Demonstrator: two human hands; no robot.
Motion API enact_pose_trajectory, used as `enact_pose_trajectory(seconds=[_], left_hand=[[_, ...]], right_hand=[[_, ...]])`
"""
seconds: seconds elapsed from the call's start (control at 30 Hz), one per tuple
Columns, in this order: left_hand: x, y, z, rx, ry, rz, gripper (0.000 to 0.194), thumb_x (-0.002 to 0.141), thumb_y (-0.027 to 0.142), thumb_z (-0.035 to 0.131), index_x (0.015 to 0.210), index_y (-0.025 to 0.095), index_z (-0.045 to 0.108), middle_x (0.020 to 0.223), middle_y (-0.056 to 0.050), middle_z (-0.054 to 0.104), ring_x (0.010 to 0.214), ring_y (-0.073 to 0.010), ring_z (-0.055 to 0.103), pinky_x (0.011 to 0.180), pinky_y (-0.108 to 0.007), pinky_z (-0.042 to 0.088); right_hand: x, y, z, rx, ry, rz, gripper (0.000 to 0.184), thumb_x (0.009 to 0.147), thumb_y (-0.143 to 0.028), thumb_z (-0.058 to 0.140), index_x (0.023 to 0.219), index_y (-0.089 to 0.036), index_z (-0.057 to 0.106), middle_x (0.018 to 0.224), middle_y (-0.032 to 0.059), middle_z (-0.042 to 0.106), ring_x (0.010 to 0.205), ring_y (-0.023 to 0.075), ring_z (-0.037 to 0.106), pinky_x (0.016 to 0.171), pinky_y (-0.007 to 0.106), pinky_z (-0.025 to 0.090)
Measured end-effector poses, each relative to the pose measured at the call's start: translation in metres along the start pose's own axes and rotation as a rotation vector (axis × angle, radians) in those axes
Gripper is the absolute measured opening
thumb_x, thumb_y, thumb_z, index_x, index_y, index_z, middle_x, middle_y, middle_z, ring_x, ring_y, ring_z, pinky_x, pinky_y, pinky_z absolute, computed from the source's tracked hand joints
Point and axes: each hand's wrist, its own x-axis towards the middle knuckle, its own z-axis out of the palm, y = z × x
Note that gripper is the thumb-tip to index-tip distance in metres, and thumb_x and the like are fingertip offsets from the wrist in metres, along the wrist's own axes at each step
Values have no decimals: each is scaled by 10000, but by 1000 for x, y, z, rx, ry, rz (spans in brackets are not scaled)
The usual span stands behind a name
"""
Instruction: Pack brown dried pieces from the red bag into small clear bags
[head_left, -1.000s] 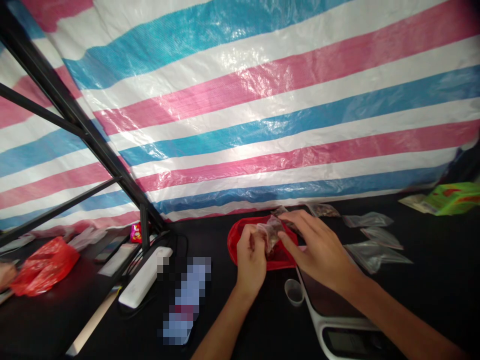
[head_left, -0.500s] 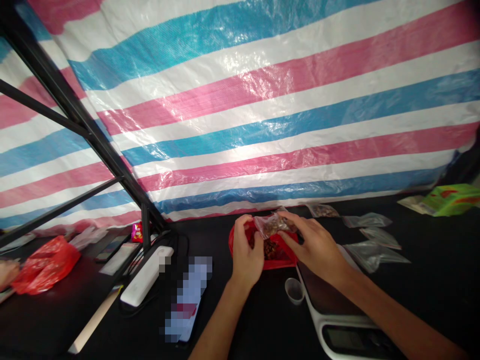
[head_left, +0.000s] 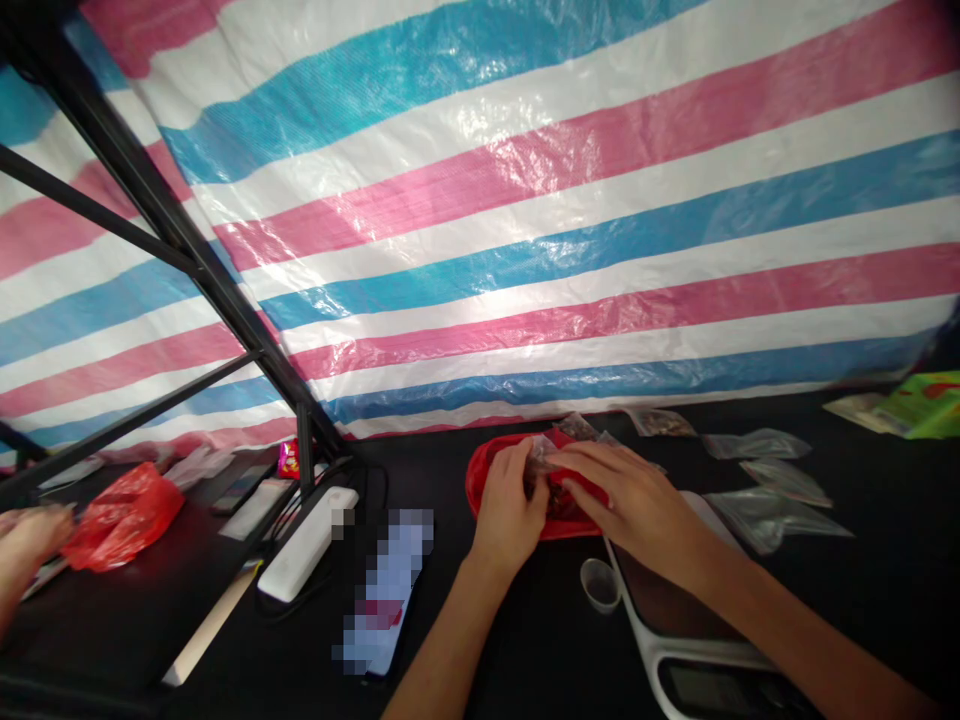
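My left hand [head_left: 514, 512] and my right hand [head_left: 637, 497] meet over an opened red plastic bag [head_left: 480, 472] on the black table. Between their fingertips is a small clear plastic bag [head_left: 541, 455], pinched from both sides and largely covered by the fingers. Brown bits [head_left: 559, 500] lie inside the red bag, just below my hands. Under my right forearm sits a white kitchen scale [head_left: 652, 650] with a dark top. A small clear cup [head_left: 600, 587] rests beside the scale's left edge.
Filled small bags [head_left: 661, 423] lie behind my hands; flat clear bags [head_left: 772, 515] are to the right, near a green packet [head_left: 926, 405]. Leftward are a phone [head_left: 390, 590], a white power strip [head_left: 307, 547], a black frame post [head_left: 225, 300], another red bag [head_left: 124, 515] and another person's hand [head_left: 34, 545].
My hands have lowered the small clear bag toward the red bag, and my fingers now cover more of it. At left, the other person's hand has moved further into view. The view has shifted slightly.
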Motion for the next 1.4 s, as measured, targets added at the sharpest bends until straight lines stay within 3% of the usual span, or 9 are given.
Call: enact_pose_trajectory(seconds=[0.13,0.3,0.57,0.8,0.97,1.13,1.23,1.3,1.4], left_hand=[[0,2,0,-20,20,5,472,968,145,596,1430,220,537,1373,-112,662,1284,-257,614,1138,-483,501],[2,-1,1,-45,-25,11,606,932,203,690,1497,245,476,1452,-106,617,1353,-267,581,1184,-498,468],[3,-5,1,-16,26,6,547,951,127,582,1482,229,502,1447,-113,634,1354,-261,596,1183,-498,476],[2,-3,-2,-22,54,-9,522,926,84,587,1425,234,561,1413,-104,671,1318,-259,634,1153,-485,507],[3,2,-3,-31,54,3,528,930,117,621,1435,253,551,1426,-93,663,1323,-257,630,1156,-472,502],[3,12,-5,-44,97,41,484,940,258,699,1406,253,572,1387,-92,674,1296,-262,631,1147,-454,491],[1,16,-7,-112,80,79,295,984,236,622,1278,237,632,1251,-84,718,1164,-228,684,1048,-392,544],[0,18,-7,-151,56,95,228,1003,204,571,1217,227,645,1175,-75,728,1087,-206,700,989,-355,561],[-1,21,-6,-151,32,110,230,1003,204,583,1226,225,638,1165,-74,717,1078,-202,691,986,-344,552]], right_hand=[[-1,-1,0,-1,8,-39,416,1037,-192,531,1433,-283,620,1405,78,703,1252,269,687,1088,493,534],[1,-3,-5,3,8,-27,492,1032,-169,513,1506,-289,562,1456,85,671,1276,269,677,1093,487,543],[4,-7,-12,33,38,-41,570,1013,-149,520,1557,-317,509,1501,74,633,1334,269,635,1112,465,536],[1,-7,-11,21,-47,-71,521,1009,-172,534,1504,-329,570,1471,79,646,1297,271,653,1089,490,545],[6,-6,-16,42,59,14,391,1025,-207,531,1376,-306,671,1376,65,718,1234,264,691,1079,482,542],[13,22,-37,74,239,201,250,1043,-317,518,1033,-233,754,1044,78,802,965,267,755,879,402,584],[10,53,-50,45,303,390,295,1018,-410,547,918,-217,747,850,67,784,768,264,742,718,372,568],[7,69,-55,112,258,457,337,1005,-476,556,890,-222,745,804,55,776,721,260,731,662,361,557],[5,71,-55,360,133,412,377,1016,-543,537,1028,-231,748,963,62,803,856,263,753,761,365,592]])
